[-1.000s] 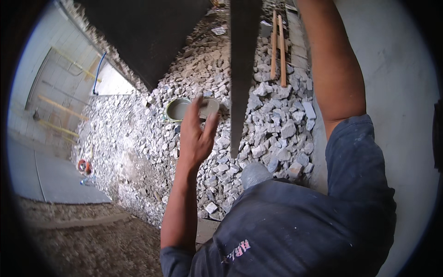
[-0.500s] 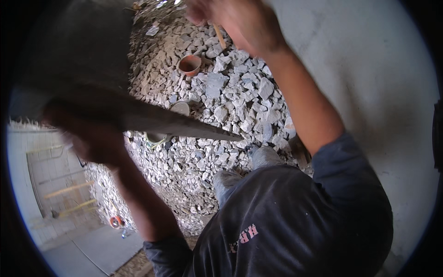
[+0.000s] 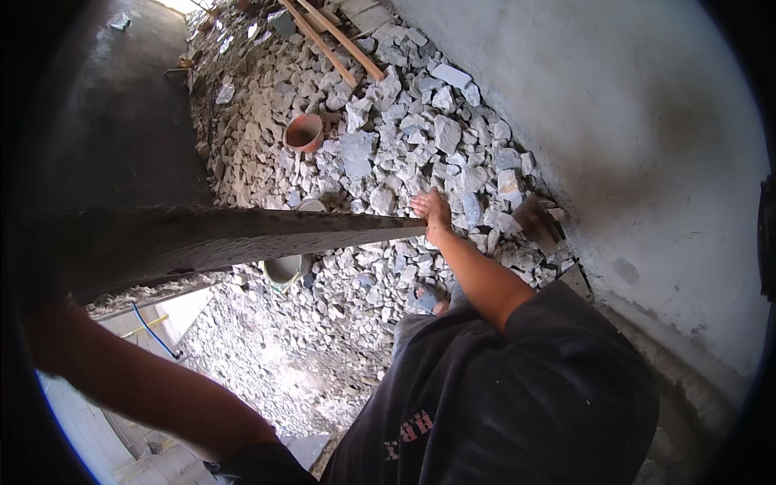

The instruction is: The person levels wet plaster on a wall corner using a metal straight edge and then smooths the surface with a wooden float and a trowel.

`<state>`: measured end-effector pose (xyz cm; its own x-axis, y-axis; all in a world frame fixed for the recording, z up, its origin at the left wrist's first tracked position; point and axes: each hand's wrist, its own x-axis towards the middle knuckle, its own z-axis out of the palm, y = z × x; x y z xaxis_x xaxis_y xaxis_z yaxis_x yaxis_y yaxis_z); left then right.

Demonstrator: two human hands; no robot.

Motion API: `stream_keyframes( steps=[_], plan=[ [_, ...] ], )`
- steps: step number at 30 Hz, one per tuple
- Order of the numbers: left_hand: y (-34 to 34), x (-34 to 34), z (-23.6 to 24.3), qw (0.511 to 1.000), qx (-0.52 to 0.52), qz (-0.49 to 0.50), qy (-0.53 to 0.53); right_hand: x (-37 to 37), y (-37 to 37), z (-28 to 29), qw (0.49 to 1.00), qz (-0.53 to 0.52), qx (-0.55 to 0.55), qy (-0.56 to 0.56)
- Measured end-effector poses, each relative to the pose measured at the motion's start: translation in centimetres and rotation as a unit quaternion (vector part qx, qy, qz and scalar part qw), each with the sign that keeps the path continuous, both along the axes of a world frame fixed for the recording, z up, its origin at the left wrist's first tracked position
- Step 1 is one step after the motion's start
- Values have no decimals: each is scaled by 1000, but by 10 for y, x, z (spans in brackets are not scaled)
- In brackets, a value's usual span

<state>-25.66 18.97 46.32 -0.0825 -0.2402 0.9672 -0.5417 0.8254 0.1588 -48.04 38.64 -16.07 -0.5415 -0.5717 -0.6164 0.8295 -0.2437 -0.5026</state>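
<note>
Long grey board (image 3: 283,236) spans the head view from the shadowed left edge to mid-picture, its wide end close to the camera and its narrow-looking end just above the rubble (image 3: 453,133), a taper that probably owes much to the lens. At that far end, a worker's right hand (image 3: 434,210) lies with fingers extended rather than curled round, apparently resting against the tip, a placement that would suit steadying it. The left forearm (image 3: 153,388) reaches into darkness beside the near end; the left hand is lost there, and its grip cannot be told, though arms set this far apart would help balance so long a piece. Behind the board, an orange bowl (image 3: 305,133) sits among stones, which probably keep it from rolling; a green-rimmed tub (image 3: 281,284) stands on the nearer side, partly covered by the board. Two wooden sticks (image 3: 343,40) lie near each other beyond, well apart from both hands.
</note>
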Motion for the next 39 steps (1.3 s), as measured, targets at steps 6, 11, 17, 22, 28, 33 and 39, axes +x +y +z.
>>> stream_keyframes(
  steps=[6, 11, 17, 22, 28, 33, 39],
  plan=[
    [-13, -36, -5, 997, -4, -79, 13, 21, -24, 86, 1000, -18, 3, 11],
    [2, -77, -19, 987, 19, -159, 35, 32, -54, 163, 996, -53, -64, 17],
    [32, -130, -99, 945, 160, -266, 106, 20, -78, 236, 987, -89, -131, 31],
    [50, -169, -162, 924, 205, -304, 104, -10, -83, 334, 982, -91, -164, -10],
    [58, -230, -242, 858, 287, -416, 93, -90, -66, 391, 959, -51, -273, -48],
    [47, -254, -298, 878, 276, -383, 74, -134, -70, 443, 950, -99, -295, 8],
    [46, -288, -297, 843, 234, -478, 79, -173, -55, 545, 889, -175, -422, 32]
  ],
)
